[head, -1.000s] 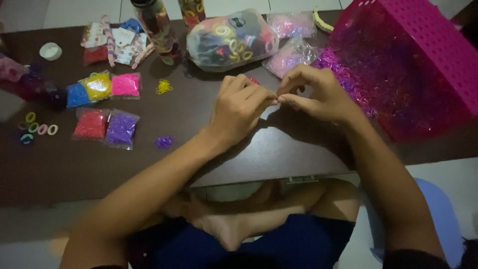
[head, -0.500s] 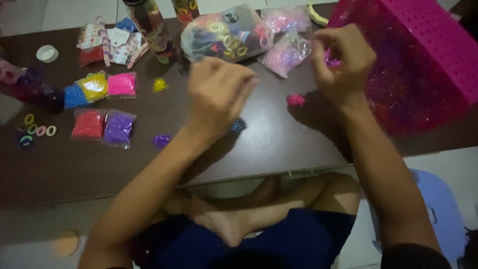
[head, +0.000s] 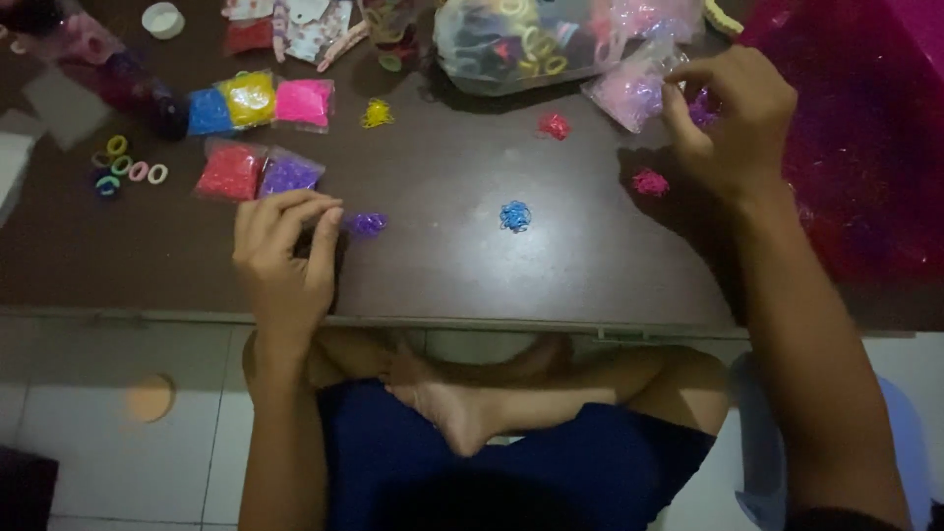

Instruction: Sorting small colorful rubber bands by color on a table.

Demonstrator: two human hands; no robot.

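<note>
Your dark table point(head: 551, 265) is scattered with band clusters. Your right hand point(head: 733, 118), at one o'clock, pinches purple bands point(head: 702, 108). Your left hand point(head: 283, 258), at nine, rests loose and empty, a purple cluster point(head: 367, 224) just beside its fingertips.

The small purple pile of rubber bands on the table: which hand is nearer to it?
Left. The left hand lies just beside the purple pile, fingertips almost reaching it. The right hand is far across the table, at the pink bag.

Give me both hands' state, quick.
Left hand: open, empty, beside the purple bands.
Right hand: fingers pinched at the purple strands; grip unclear.
</note>
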